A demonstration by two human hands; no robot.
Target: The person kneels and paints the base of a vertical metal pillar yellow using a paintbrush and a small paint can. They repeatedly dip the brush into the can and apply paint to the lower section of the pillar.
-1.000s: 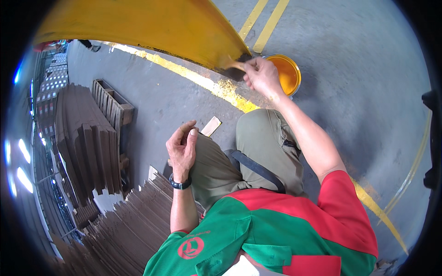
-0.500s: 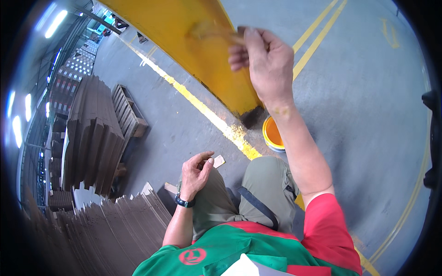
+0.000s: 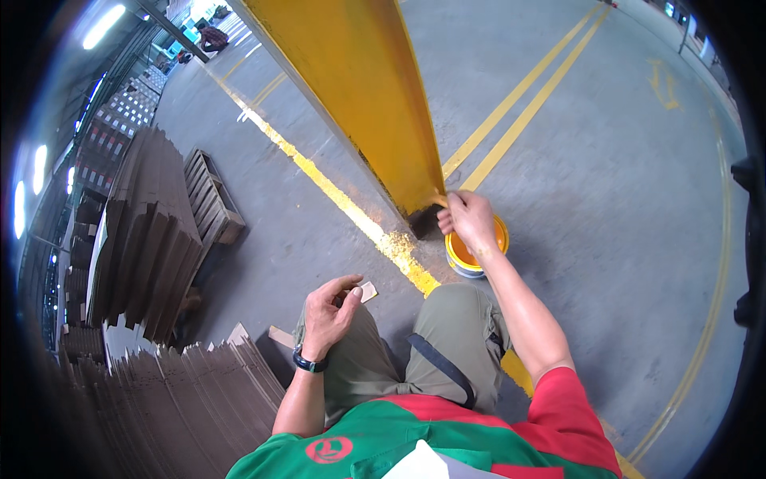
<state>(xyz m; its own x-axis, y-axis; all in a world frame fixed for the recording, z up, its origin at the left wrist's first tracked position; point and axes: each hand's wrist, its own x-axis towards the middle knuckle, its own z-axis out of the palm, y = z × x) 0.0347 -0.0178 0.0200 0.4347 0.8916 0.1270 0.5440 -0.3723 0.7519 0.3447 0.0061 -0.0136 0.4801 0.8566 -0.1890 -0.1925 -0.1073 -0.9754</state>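
I see the concrete floor (image 3: 606, 239) filling most of the frame, grey and rough, crossed by 2 parallel yellow lines (image 3: 519, 104) toward the upper right and 1 worn, flaky yellow stripe (image 3: 335, 195) running from upper left to the centre. A tall yellow post (image 3: 359, 88), smooth and flat-faced, drops from the top centre and meets the floor at a dark foot near the middle. At the left stand stacks of brown corrugated cardboard sheets (image 3: 136, 231), ridged along their edges, beside a slatted wooden pallet (image 3: 214, 203); more cardboard fans out at the lower left.

Just right of the post's foot sits a round paint bucket (image 3: 476, 254) holding orange-yellow paint. My right hand (image 3: 471, 219) is directly above it, fingers pressed together around a thin brush handle (image 3: 441, 199) at the post's lower edge; the bristles are too small to make out. My left hand (image 3: 331, 307), at lower centre with a dark wristband (image 3: 309, 363), is loosely curled with the fingers part-spread over my knee, beside a small pale flat scrap (image 3: 368, 291) on the floor; I cannot tell whether they touch.
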